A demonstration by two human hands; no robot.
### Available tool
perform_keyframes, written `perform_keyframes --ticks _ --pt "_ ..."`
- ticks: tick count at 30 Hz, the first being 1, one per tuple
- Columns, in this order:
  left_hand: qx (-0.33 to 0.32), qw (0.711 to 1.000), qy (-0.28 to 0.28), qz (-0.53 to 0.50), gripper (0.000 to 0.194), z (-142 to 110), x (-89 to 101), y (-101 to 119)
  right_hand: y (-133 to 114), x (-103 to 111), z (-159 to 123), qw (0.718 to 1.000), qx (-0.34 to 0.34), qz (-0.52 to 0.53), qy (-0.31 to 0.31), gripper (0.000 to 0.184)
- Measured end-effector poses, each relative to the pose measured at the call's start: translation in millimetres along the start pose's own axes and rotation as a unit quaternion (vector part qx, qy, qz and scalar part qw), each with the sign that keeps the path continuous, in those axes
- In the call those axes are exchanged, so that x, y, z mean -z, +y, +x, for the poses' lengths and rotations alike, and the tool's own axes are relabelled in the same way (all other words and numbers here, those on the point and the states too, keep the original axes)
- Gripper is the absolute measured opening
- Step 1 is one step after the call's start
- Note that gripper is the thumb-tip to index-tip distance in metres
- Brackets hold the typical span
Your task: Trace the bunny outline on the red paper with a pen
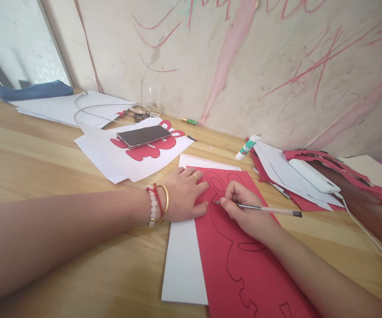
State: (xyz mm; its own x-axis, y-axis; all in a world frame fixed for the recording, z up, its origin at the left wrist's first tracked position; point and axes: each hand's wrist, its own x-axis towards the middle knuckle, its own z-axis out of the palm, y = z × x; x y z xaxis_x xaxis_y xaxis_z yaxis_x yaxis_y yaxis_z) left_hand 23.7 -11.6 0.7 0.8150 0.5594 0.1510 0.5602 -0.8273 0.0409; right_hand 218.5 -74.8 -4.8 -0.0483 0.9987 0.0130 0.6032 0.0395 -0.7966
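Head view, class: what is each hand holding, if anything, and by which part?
The right hand holds the pen near its writing tip. The left hand holds nothing, resting partly on the red sheet.

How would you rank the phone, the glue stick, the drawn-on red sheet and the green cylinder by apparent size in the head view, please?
1. Red sheet, largest even though partly covered
2. Phone
3. Glue stick
4. Green cylinder

camera: head, single view | from: wearer's head, above counter [121, 274] | facing: forward, down, toward wall [191, 66] | range: close over left hand [183, 194] and right hand [249, 217]
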Motion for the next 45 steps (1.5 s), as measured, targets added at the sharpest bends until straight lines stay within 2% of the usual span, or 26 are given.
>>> perform_keyframes --ticks 10,13,15,18,22,25,28,33,37,45 --pt "0.024 0.999 -0.007 -0.038 0.038 0 1.5 -1 0 3 4 0.992 -0.01 0.119 0.029 0.023" --pt "0.046 0.998 -0.009 -0.038 0.033 4 10.3 -2 2 3 4 0.988 -0.008 0.143 0.05 0.025" --pt "0.061 0.998 -0.012 -0.019 0.028 9 22.6 -9 2 3 3 0.987 -0.011 0.15 0.058 0.027" --pt "0.117 0.993 -0.01 0.013 0.025 14 46.7 -37 1 2 3 0.988 -0.019 0.14 0.068 0.028" --pt "0.223 0.974 -0.026 0.035 0.041 9 66.1 -104 0 2 3 0.988 -0.022 0.127 0.081 0.029" --pt "0.291 0.955 -0.043 0.027 0.069 1 61.2 -149 0 2 4 0.989 -0.02 0.121 0.082 0.03" --pt "0.324 0.945 -0.043 0.009 0.083 -2 48.0 -172 -1 1 4 0.988 -0.028 0.123 0.091 0.029" --pt "0.36 0.932 -0.038 -0.012 0.089 5 30.2 -177 -2 1 4 0.987 -0.032 0.128 0.096 0.03" --pt "0.375 0.926 -0.032 -0.017 0.084 10 21.5 -176 -2 2 4 0.986 -0.032 0.13 0.097 0.03" --pt "0.374 0.927 -0.005 -0.018 0.079 11 21.9 -163 0 0 5 0.984 -0.033 0.142 0.099 0.03"
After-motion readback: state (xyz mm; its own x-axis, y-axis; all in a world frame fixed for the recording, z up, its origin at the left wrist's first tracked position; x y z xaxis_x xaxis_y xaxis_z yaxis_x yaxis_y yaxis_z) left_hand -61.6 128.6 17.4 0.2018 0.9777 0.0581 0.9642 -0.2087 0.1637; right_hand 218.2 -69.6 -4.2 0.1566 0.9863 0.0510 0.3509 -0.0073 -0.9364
